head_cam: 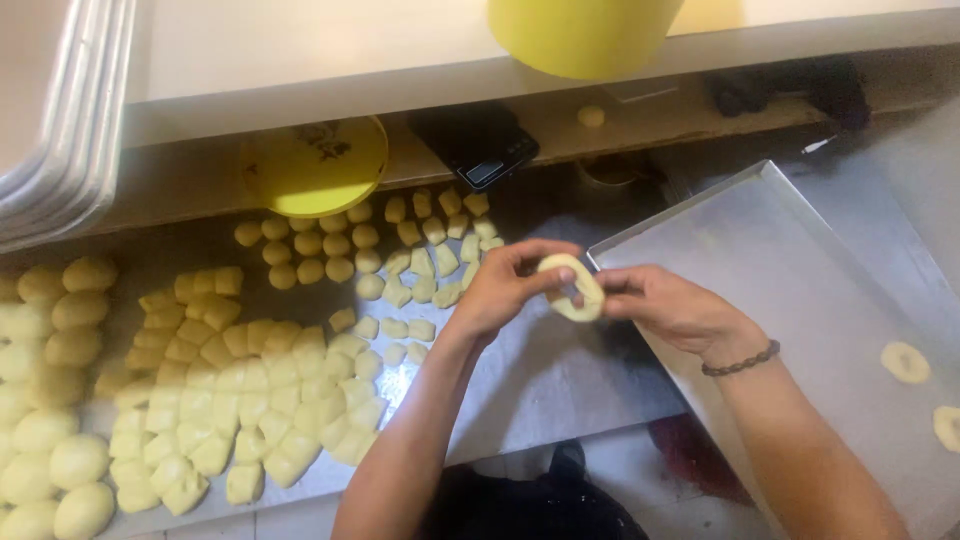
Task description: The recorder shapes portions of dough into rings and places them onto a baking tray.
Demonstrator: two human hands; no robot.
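Both hands are pinching the same dough ring (571,288), with the left hand (500,290) closing thumb and fingertips on its left edge and the right hand (670,305) gripping the right edge, so neither hand is opening up at all, they're both clamping lightly on that one piece. That ring is hanging in the air between them, just off the near left corner of the metal baking tray (760,250), not touching the steel table (540,380) below. A dark bead bracelet (741,361) is sitting on the right wrist, over the tray. Going outward from the tray: two more flat dough rounds (905,362) are lying on it toward its right side, well apart from the hands. Left of the tray, on the table, a big spread of cut dough chunks (250,390) is lying packed together, and further left from those a column of bigger dough balls (60,400) is running down the table edge. Behind the chunks, smaller rolled dough balls (310,245) are sitting in rows. Further back from the tray's left corner a yellow lid (315,165) and a black kitchen scale (480,145) are resting on a lower shelf, and a yellow bucket (580,35) is standing on the ledge above. Stacked trays (70,120) are leaning way off at the far left.
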